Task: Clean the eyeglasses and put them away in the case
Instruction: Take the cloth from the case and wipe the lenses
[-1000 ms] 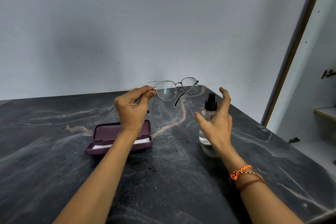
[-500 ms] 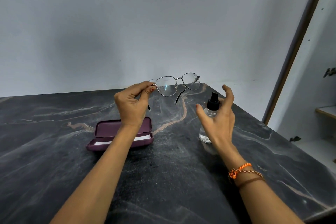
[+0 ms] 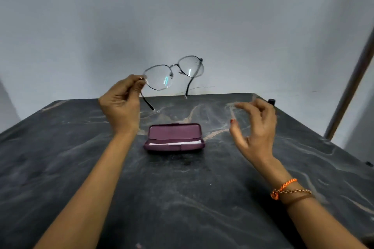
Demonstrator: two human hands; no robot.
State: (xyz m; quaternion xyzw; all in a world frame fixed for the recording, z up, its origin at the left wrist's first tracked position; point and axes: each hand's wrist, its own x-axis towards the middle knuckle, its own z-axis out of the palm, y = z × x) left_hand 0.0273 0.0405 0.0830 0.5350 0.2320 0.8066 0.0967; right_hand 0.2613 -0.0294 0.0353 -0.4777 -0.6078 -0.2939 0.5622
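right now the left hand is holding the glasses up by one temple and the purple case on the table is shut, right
Not quite. The head view shows the purple case lying open on the table, lid tipped back, with something white inside. The rest holds: the left hand is holding the glasses up by one temple.

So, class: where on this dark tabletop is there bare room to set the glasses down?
Bare tabletop lies between the forearms, in front of the open case, and left of the left hand. It is crowded by the right hand, where a black spray cap peeks out.
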